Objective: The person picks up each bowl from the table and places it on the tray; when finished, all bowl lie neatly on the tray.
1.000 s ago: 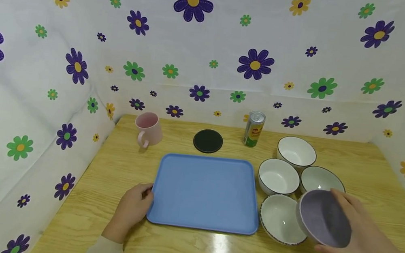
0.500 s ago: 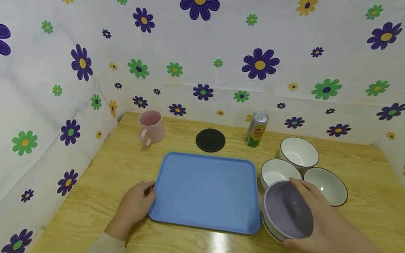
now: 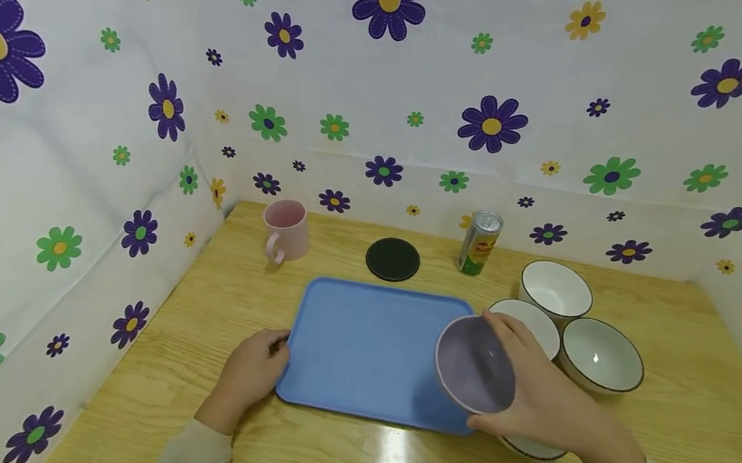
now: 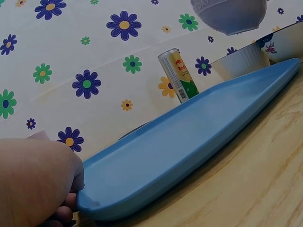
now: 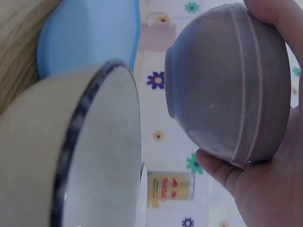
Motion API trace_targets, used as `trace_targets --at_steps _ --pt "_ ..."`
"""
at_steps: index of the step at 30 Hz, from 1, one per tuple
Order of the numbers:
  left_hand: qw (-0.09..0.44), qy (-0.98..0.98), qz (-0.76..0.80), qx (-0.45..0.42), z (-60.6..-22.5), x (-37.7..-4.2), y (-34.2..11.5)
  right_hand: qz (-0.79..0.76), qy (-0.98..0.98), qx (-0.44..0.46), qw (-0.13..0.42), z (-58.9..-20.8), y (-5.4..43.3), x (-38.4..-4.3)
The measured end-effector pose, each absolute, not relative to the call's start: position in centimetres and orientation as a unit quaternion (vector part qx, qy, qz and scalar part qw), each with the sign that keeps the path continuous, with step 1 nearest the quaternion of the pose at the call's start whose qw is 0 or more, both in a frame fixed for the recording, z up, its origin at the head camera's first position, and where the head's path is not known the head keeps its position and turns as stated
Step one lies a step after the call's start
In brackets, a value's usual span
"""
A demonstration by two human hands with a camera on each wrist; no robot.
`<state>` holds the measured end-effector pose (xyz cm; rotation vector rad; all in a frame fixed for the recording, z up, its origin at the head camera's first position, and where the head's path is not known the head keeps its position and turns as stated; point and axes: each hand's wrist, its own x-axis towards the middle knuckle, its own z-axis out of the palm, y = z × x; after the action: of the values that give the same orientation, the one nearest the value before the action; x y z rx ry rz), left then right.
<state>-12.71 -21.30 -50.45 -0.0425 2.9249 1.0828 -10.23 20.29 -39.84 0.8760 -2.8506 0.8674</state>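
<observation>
My right hand [image 3: 533,392] grips a purple bowl [image 3: 475,364] by its rim and side, the inside tilted toward the head camera. It hangs above the right end of a blue tray [image 3: 366,350]; the right wrist view shows the bowl's outer wall [image 5: 213,85] with nothing touching its base. At the tray's left edge, my left hand [image 3: 250,369] holds the rim with fingers partly tucked under, as the left wrist view also shows of that hand [image 4: 38,182]. Beneath my right hand, a speckled-rim bowl [image 3: 534,448] is mostly hidden.
White dark-rimmed bowls, among them a back bowl [image 3: 556,288] and a right bowl [image 3: 603,354], cluster right of the tray. Behind the tray stand a pink mug [image 3: 289,232], a black round coaster [image 3: 393,259] and a drink can [image 3: 479,243]. A flowered cloth backs the wooden table [image 3: 203,305].
My right hand has carried the purple bowl leftward, from over the white bowls to over the tray's right end. My left hand stays at the tray's left edge. The head view has shifted slightly.
</observation>
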Motion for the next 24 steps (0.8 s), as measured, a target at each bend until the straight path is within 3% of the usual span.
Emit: trace_targets --at_steps 14,24 --pt "0.002 0.938 0.345 -0.009 -50.8 -12.6 -21.5 0.306 -0.891 0.331 -0.058 -40.8 15.9 -11.9" --pt "-0.017 0.942 0.336 0.0 -50.7 -12.7 -21.6 0.31 -0.901 0.289 -0.089 -40.5 12.9 -13.8"
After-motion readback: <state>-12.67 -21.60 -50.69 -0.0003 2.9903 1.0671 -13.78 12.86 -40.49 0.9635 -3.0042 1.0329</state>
